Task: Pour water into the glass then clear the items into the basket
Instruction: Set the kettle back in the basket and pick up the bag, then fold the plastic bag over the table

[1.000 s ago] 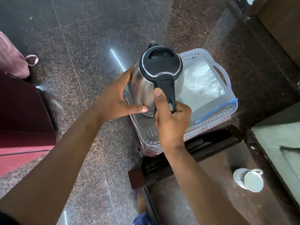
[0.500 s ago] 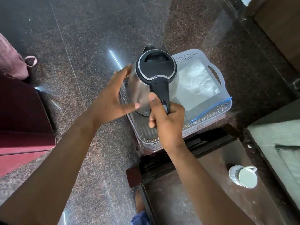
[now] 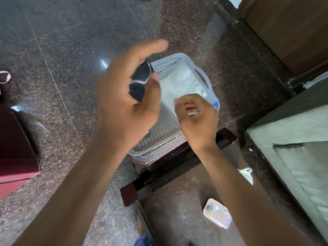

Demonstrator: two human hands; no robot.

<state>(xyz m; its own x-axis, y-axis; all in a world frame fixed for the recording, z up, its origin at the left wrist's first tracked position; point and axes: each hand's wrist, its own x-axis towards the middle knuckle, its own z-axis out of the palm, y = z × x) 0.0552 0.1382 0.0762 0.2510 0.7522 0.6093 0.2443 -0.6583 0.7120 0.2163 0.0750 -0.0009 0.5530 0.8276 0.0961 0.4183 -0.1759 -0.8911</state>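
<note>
With our left hand [image 3: 127,96] spread loose and right hand [image 3: 196,118] curled empty, the kettle [image 3: 140,80] sits in the basket [image 3: 177,61] beneath our left palm, likely heavy, slick-sided, best gripped by its handle.

Item count:

- Hands: two. One left hand [image 3: 127,96], motion-blurred, fingers spread; one right hand [image 3: 196,118], fingers loosely curled. Neither grips anything.
- Kettles: one kettle [image 3: 140,80], mostly hidden behind the left hand.
- Baskets: one white perforated basket [image 3: 170,62], beneath both hands.
- Plastic bags: one plastic bag [image 3: 181,84], just beyond the right fingertips.
- Cups: one white cup [image 3: 247,174], beside the right forearm.
- Lidded containers: one small container [image 3: 217,213], near the right forearm.
</note>
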